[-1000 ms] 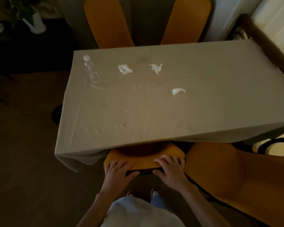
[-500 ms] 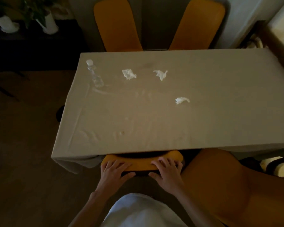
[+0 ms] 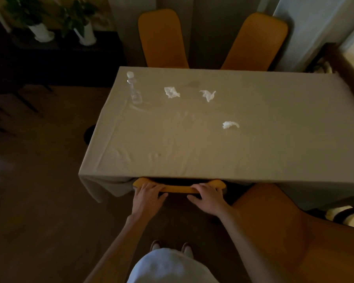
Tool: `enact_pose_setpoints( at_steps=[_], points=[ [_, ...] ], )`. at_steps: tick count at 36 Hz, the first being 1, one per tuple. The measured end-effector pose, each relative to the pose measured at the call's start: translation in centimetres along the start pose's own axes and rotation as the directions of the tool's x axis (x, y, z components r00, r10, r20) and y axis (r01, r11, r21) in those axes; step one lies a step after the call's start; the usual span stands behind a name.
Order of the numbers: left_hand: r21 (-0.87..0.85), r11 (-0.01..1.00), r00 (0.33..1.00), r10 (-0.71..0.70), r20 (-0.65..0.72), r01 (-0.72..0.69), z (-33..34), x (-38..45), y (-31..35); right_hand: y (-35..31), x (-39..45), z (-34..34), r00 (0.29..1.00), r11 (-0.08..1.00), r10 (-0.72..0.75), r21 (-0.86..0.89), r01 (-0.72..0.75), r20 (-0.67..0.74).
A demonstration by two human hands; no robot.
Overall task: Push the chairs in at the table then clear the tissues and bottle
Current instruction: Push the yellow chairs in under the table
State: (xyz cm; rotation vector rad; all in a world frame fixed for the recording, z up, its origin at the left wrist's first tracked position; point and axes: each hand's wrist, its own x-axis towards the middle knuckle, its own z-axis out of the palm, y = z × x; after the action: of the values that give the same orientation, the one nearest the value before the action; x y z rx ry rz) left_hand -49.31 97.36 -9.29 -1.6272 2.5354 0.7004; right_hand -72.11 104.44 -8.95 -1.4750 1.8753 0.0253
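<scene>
Chair (image 3: 179, 187): stiff, heavy; we push its top edge at 6 o'clock of the surface (image 3: 192, 160).
Left hand (image 3: 148, 194): fingers curled over the edge.
Right hand (image 3: 207, 196): the same.
Tissues (image 3: 171, 92): light, soft; pinch.
Bottle (image 3: 134, 89): light, slippery; grip mid-body.

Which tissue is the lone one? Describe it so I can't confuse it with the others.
Start at the cloth-covered table. Two crumpled tissues lie along the far side, right of the clear bottle. The lone tissue sits apart, nearer the person and farther right, toward the table's middle.
</scene>
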Motion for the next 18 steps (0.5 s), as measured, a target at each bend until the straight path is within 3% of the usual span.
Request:
enact_pose_setpoints(
  at_steps=[6, 13, 18],
  points=[
    [-0.199, 0.979, 0.999, 0.035, -0.016, -0.038, -2.8, -1.9, 2.0, -0.6, -2.5, -1.7, 0.993, 0.992, -0.106, 0.066, 0.109, -0.056],
    [0.017, 0.998, 0.959, 0.066, -0.274, -0.064, -1.8, -6.9, 4.0, -1.0, -7.1, -1.2, 0.912, 0.971, -0.232, -0.135, 0.197, -0.338],
    [0.052, 0.998, 0.927, 0.038, -0.373, -0.019, 0.0, -10.7, 5.7, -0.9, -10.6, 0.9, 0.850, 0.962, -0.269, -0.163, 0.218, -0.453]
  ],
)
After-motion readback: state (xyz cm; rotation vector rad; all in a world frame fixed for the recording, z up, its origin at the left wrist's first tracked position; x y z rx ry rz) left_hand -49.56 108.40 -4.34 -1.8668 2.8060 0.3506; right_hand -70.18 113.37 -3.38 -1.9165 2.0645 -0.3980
